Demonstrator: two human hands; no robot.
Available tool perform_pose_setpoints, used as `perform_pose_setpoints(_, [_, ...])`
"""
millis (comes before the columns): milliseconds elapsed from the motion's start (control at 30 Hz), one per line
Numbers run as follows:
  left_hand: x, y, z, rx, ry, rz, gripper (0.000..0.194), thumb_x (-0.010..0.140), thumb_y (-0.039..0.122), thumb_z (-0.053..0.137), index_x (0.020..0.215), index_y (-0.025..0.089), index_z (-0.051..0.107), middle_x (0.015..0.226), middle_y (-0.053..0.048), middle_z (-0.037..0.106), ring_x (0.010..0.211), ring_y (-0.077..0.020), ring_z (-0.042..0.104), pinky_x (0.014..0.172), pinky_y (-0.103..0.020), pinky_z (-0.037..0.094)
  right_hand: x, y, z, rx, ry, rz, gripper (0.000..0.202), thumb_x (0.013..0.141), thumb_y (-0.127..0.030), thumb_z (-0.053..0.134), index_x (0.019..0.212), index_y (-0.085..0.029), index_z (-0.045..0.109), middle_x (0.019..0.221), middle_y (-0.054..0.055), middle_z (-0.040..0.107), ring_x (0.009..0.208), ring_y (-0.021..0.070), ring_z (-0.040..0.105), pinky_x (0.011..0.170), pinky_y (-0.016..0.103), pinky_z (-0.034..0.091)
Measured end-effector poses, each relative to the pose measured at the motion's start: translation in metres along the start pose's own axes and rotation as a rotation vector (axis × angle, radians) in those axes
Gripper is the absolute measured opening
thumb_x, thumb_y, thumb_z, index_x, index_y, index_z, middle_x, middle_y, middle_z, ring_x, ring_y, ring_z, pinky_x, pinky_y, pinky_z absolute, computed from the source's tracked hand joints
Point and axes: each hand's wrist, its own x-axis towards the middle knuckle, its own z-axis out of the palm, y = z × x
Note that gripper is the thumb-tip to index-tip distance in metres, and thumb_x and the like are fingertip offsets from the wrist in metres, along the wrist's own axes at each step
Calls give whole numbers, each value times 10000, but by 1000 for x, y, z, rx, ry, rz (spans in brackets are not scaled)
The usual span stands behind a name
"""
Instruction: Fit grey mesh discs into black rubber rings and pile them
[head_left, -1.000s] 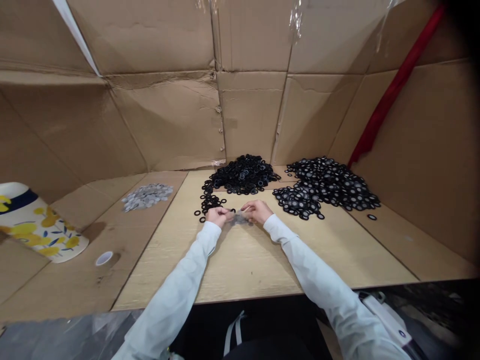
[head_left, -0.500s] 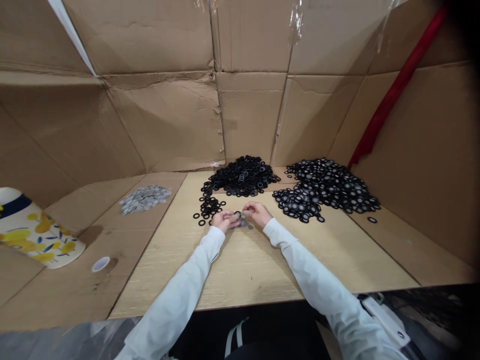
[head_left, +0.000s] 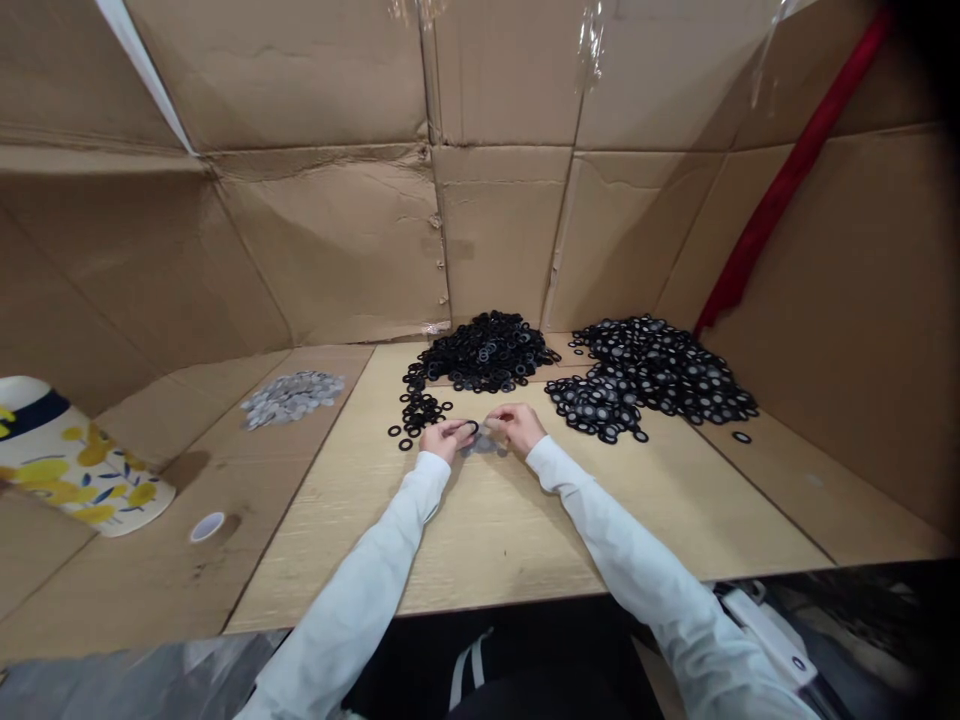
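On the near side of the heap of black rings [head_left: 487, 352], a single ring [head_left: 475, 429] is pinched in the fingertips of the left hand [head_left: 441, 438], close to the right hand [head_left: 519, 428]. The right hand's fingertips are drawn together; whether they grip anything I cannot tell. Grey discs [head_left: 484, 446] lie beneath the 2 hands, also in front of the heap. The 2 forearms reach forward, converging toward the heap, hands low over the table [head_left: 487, 535]

The long sleeves [head_left: 637, 550] are pale blue and creased; the lower clothing [head_left: 547, 650] is black with pale strips [head_left: 478, 665].
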Motion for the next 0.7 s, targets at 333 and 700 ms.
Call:
perform_pose_setpoints(333, [-3, 4, 2, -156, -56, -88, 138, 466, 81, 681, 594, 69, 633, 665, -81, 644, 677, -150, 599, 781, -293, 460, -7, -2, 5, 75, -41, -53, 208, 550, -294, 606, 677, -135, 564, 538, 9, 557, 420, 91, 495, 303, 164, 354])
perform_pose_setpoints(700, [-9, 4, 3, 19, -131, 67, 258, 428, 212, 721, 627, 77, 628, 632, -64, 642, 592, -160, 600, 743, -361, 471, -14, -13, 3, -153, 49, -154, 70, 622, -206, 547, 673, -178, 587, 489, -33, 551, 393, 75, 497, 425, 184, 399])
